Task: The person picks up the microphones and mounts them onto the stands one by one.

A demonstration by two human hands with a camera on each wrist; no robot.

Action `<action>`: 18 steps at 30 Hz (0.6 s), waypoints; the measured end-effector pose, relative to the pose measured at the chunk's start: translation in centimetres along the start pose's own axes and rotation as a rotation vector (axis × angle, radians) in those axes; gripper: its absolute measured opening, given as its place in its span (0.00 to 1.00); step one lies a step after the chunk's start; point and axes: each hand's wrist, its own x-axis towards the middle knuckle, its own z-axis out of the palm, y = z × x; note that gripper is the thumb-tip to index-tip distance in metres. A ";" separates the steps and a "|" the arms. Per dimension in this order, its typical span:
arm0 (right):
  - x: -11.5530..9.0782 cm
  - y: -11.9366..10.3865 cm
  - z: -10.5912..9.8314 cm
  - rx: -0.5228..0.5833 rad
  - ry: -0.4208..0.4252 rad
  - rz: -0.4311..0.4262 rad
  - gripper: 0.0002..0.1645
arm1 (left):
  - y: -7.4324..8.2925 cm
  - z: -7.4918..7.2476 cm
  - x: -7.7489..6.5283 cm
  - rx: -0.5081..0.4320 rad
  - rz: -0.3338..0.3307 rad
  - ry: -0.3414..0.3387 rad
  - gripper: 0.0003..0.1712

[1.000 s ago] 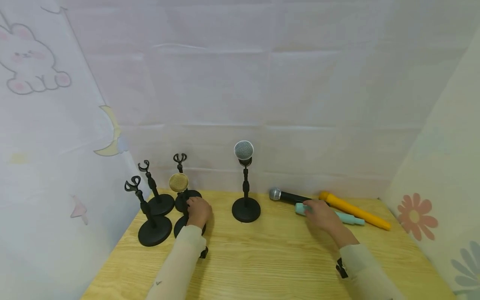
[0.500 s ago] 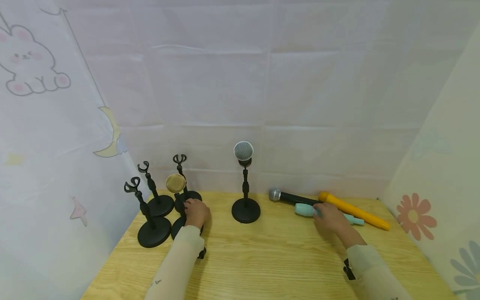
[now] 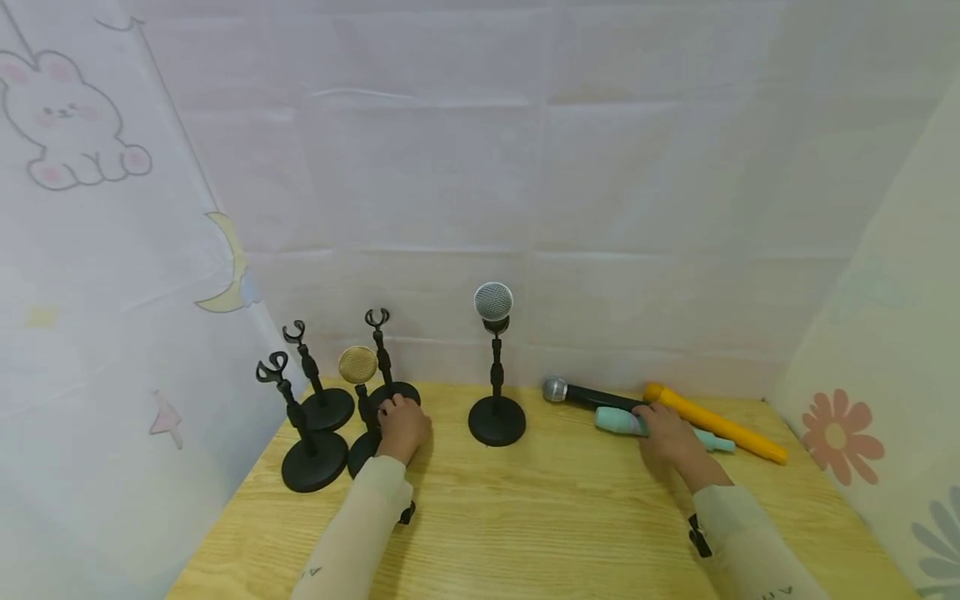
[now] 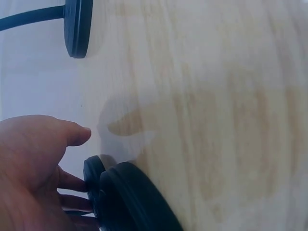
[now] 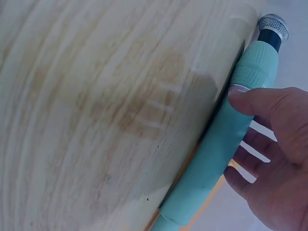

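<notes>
My left hand (image 3: pixel 405 427) is among the black stands on the left. Its fingers touch the base (image 4: pixel 94 178) of the back microphone stand (image 3: pixel 384 362), and its thumb points away, touching nothing. Just in front, a gold-headed microphone (image 3: pixel 357 365) stands upright in a stand whose base (image 4: pixel 139 197) is partly hidden by the hand in the head view. My right hand (image 3: pixel 670 437) holds a mint-green microphone (image 5: pixel 211 149) lying on the table, thumb on the near side, fingers behind it. In the head view the hand covers the microphone's middle.
Two empty microphone stands (image 3: pixel 313 458) are at the far left. A silver-headed microphone (image 3: pixel 493 302) stands upright mid-table. A black microphone (image 3: pixel 600 398) and an orange microphone (image 3: pixel 716 423) lie behind the mint-green one. The wall cloth (image 3: pixel 600 317) rises at the table's back edge.
The back stand has shifted right beside my left hand, away from the gold-headed microphone's stand. My right hand has slid rightward along the mint-green microphone, from its head end toward its middle.
</notes>
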 end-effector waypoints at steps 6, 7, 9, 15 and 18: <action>0.0 1.1 0.5 -0.018 0.002 -0.005 0.26 | 0.4 0.6 -0.2 0.046 0.111 0.064 0.31; 0.0 1.2 0.5 -0.024 0.001 -0.008 0.27 | 0.4 0.7 -0.2 0.040 0.124 0.078 0.31; 0.0 1.4 0.7 -0.036 0.000 -0.008 0.27 | 0.3 0.9 -0.1 0.022 0.137 0.113 0.29; -0.2 0.8 0.6 -0.053 -0.009 -0.017 0.25 | -0.8 1.5 0.7 -0.007 0.038 0.110 0.33; -0.3 0.3 0.3 -0.037 0.001 -0.032 0.25 | -1.2 1.4 1.1 -0.049 -0.029 0.048 0.39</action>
